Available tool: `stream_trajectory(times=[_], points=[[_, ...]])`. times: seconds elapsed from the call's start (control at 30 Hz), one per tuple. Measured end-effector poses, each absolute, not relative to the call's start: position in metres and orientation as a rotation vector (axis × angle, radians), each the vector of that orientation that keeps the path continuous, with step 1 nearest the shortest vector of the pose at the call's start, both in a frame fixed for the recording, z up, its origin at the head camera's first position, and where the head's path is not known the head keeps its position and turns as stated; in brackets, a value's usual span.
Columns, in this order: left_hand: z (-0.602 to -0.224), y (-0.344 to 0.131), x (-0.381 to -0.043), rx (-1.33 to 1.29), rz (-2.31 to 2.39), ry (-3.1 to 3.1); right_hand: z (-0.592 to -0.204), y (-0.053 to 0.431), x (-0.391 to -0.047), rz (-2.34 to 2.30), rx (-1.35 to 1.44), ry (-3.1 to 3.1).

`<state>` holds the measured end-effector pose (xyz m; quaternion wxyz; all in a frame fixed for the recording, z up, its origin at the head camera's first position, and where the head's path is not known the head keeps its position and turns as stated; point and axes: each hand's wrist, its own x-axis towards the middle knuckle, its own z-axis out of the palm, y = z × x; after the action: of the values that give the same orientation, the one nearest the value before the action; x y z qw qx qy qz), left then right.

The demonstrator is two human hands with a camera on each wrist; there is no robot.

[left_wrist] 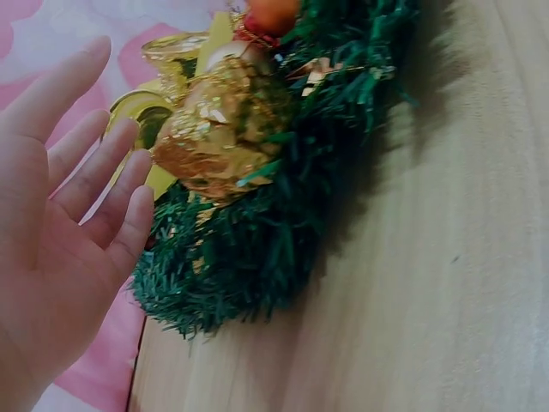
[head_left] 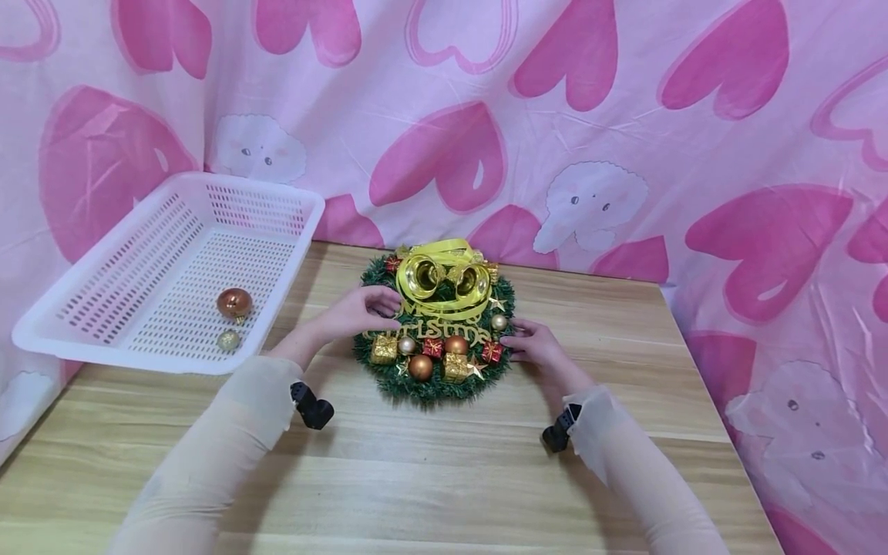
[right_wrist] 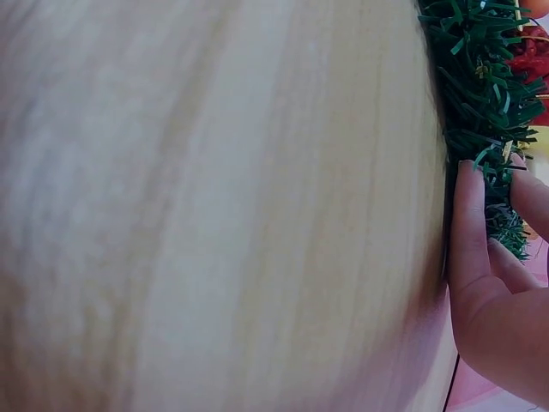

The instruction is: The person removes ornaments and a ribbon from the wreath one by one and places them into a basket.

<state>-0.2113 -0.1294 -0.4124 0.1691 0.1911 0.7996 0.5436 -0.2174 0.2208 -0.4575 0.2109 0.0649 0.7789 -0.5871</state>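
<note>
A round green Christmas wreath [head_left: 433, 391] lies on the wooden table, with a gold "Merry Christmas" sign and two gold bells [head_left: 466, 284] with yellow ribbon at its far side. Small gift boxes [head_left: 455, 368], stars and copper balls [head_left: 420, 368] line its near side. My left hand [head_left: 366, 310] is at the wreath's left edge; in the left wrist view its fingers [left_wrist: 103, 176] are spread and hold nothing, beside a gold gift box [left_wrist: 225, 129]. My right hand [head_left: 537, 344] holds the right edge, greenery between its thumb and fingers in the right wrist view.
A white perforated basket [head_left: 166, 358] stands at the left of the table, holding a copper ball [head_left: 234, 302] and a small pale gold ball [head_left: 228, 340]. A pink cloth curtain [head_left: 333, 139] with hearts hangs behind and at both sides of the wooden table [head_left: 430, 478].
</note>
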Motion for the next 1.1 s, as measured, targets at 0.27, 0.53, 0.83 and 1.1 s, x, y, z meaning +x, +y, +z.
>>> stream_trajectory(times=[0.27, 0.53, 0.83, 1.1], points=[[-0.419, -0.122, -0.208, 0.59, 1.485, 2.285, -0.456, 0.221, -0.216, -1.644, 0.217, 2.137], [-0.422, -0.117, -0.203, 0.598, 1.418, 2.303, -0.456, 0.22, -0.215, -1.649, 0.23, 2.124], [-0.429, -0.115, -0.202, 0.605, 1.355, 2.312, -0.457, 0.22, -0.215, -1.647, 0.238, 2.126], [-0.43, -0.113, -0.2, 0.643, 1.313, 2.333, -0.455, 0.219, -0.216, -1.649, 0.235, 2.128]])
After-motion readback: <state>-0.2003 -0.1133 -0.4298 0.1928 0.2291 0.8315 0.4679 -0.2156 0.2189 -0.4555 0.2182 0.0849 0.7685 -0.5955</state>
